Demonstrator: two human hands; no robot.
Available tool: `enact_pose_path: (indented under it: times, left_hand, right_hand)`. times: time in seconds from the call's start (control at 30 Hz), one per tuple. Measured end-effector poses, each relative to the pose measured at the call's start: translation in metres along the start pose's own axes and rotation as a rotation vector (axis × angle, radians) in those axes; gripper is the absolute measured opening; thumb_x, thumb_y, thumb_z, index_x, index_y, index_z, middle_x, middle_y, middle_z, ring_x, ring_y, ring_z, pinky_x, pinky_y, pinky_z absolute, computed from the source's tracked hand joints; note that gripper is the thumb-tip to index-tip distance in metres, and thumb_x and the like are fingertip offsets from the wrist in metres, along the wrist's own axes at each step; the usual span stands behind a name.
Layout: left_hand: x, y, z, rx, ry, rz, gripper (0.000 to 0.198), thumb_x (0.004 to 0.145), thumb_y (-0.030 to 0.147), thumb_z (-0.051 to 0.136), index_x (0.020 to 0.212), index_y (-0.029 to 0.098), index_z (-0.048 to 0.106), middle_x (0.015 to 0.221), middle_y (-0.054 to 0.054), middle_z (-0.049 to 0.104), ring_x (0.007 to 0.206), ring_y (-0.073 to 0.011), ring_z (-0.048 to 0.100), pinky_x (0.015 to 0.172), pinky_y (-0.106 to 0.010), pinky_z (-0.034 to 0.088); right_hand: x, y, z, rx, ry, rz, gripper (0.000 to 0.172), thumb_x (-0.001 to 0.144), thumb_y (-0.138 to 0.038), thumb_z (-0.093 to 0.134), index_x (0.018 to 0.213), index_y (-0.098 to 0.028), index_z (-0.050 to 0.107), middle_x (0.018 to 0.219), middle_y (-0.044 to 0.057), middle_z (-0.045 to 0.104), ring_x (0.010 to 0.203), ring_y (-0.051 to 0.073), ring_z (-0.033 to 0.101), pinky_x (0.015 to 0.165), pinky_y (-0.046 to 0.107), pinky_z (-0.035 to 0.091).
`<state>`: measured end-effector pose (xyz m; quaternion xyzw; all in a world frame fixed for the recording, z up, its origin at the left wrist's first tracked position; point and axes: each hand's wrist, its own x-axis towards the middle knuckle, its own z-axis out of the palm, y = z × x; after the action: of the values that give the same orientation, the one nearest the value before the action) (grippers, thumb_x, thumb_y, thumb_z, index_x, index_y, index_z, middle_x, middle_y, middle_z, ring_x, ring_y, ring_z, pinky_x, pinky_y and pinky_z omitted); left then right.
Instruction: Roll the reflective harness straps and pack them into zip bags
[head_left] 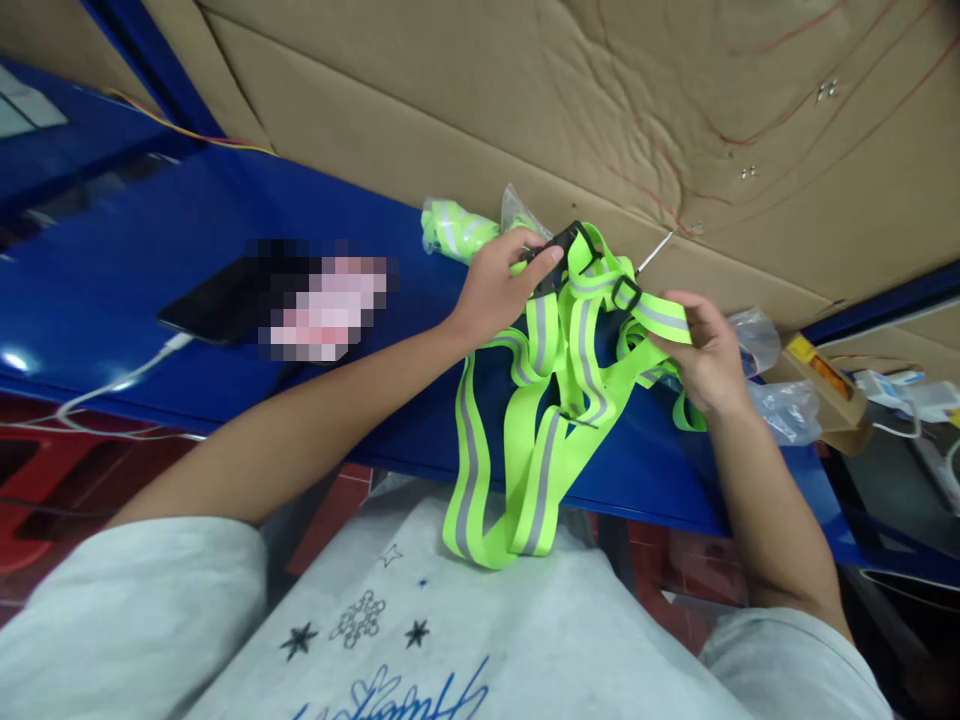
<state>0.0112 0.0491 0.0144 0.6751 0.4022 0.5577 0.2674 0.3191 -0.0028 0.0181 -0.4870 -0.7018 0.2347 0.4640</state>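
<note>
A neon yellow-green reflective harness (pixel 544 470) with grey stripes lies over the blue table, its loops drooping past the front edge toward my shirt. My left hand (pixel 501 275) is closed on a black buckle (pixel 556 262) at the harness's upper end. A strap end is pinched between the thumb and fingers of my right hand (pixel 706 350). Between the hands, a black slider (pixel 626 293) sits on that strap. Just behind my left hand lies a rolled reflective harness in clear plastic (pixel 457 228).
Cardboard (pixel 450 100) stands along the table's back. On the left, a black phone (pixel 217 300) with a white cable lies beside a pixelated patch. Clear plastic bags (pixel 787 410) and an open small carton (pixel 825 385) are at the right. A thin pale rod (pixel 655 252) pokes out behind the harness.
</note>
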Motion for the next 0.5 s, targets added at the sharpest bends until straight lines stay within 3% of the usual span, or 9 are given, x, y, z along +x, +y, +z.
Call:
enact_pose_path:
  times: [0.07,0.1,0.13,0.2,0.27,0.33,0.4,0.43,0.5]
  left_hand:
    - [0.007,-0.009,-0.001,-0.062,0.047,-0.043,0.02,0.104,0.036,0.06,0.098,0.019,0.068,0.103,-0.003,0.076,0.097,-0.0161,0.069,0.088,-0.027,0.052]
    - [0.008,-0.012,-0.001,-0.06,0.032,-0.055,0.02,0.104,0.035,0.061,0.1,0.018,0.07,0.107,-0.004,0.078,0.1,-0.0163,0.07,0.09,-0.027,0.053]
    - [0.008,-0.015,-0.001,-0.025,-0.007,-0.054,0.02,0.103,0.035,0.062,0.101,0.018,0.072,0.109,-0.004,0.079,0.101,-0.0169,0.071,0.092,-0.028,0.054]
    - [0.001,-0.015,-0.001,0.144,-0.12,-0.01,0.021,0.101,0.035,0.065,0.103,0.018,0.075,0.107,-0.006,0.081,0.101,-0.0201,0.073,0.095,-0.032,0.054]
    - [-0.01,-0.01,0.001,0.371,-0.254,0.083,0.025,0.1,0.038,0.066,0.109,0.019,0.079,0.103,-0.008,0.082,0.098,-0.0255,0.075,0.095,-0.039,0.054]
    - [-0.022,0.0,0.004,0.493,-0.36,0.16,0.032,0.102,0.042,0.062,0.115,0.02,0.08,0.1,-0.009,0.083,0.094,-0.029,0.076,0.089,-0.04,0.053]
    - [-0.03,0.011,0.006,0.408,-0.434,0.176,0.032,0.103,0.043,0.061,0.113,0.021,0.082,0.1,-0.007,0.084,0.091,-0.0269,0.077,0.083,-0.037,0.052]
    - [-0.032,0.016,0.007,0.316,-0.441,0.165,0.03,0.103,0.041,0.061,0.11,0.021,0.082,0.1,-0.006,0.084,0.091,-0.0245,0.077,0.082,-0.034,0.051]
    - [-0.031,0.021,0.005,0.147,-0.409,0.147,0.027,0.102,0.037,0.061,0.104,0.019,0.082,0.102,-0.004,0.084,0.093,-0.0202,0.077,0.084,-0.03,0.05]
  right_hand:
    - [-0.002,-0.007,-0.006,-0.121,-0.303,-0.031,0.069,0.078,-0.054,0.092,0.138,-0.032,0.066,0.141,0.007,0.068,0.129,0.031,0.067,0.112,0.052,0.057]
    - [-0.003,-0.008,-0.006,-0.146,-0.342,-0.083,0.075,0.081,-0.06,0.088,0.146,-0.034,0.061,0.15,0.008,0.062,0.134,0.033,0.065,0.114,0.053,0.056]
    - [-0.006,-0.007,-0.003,-0.151,-0.296,-0.152,0.079,0.086,-0.067,0.079,0.154,-0.036,0.054,0.159,0.009,0.055,0.137,0.034,0.062,0.113,0.054,0.056]
    - [-0.014,-0.005,0.009,-0.189,-0.058,-0.298,0.081,0.096,-0.076,0.057,0.165,-0.037,0.038,0.168,0.012,0.041,0.142,0.037,0.058,0.111,0.057,0.055]
    - [-0.028,-0.004,0.025,-0.383,0.087,-0.467,0.079,0.098,-0.074,0.053,0.166,-0.035,0.038,0.167,0.015,0.04,0.145,0.041,0.053,0.112,0.06,0.05]
    - [-0.043,-0.01,0.042,-0.646,0.004,-0.674,0.073,0.096,-0.069,0.065,0.16,-0.041,0.047,0.158,0.011,0.053,0.143,0.04,0.054,0.115,0.057,0.044]
    - [-0.055,-0.019,0.055,-0.845,-0.191,-0.835,0.061,0.096,-0.062,0.07,0.153,-0.048,0.055,0.15,0.003,0.065,0.138,0.033,0.059,0.117,0.051,0.038]
    - [-0.057,-0.024,0.058,-0.915,-0.252,-0.865,0.056,0.099,-0.058,0.069,0.152,-0.047,0.057,0.149,0.002,0.067,0.137,0.03,0.06,0.118,0.049,0.035]
    - [-0.054,-0.029,0.058,-0.993,-0.227,-0.843,0.048,0.104,-0.054,0.063,0.149,-0.037,0.062,0.149,0.004,0.069,0.135,0.028,0.062,0.12,0.048,0.029]
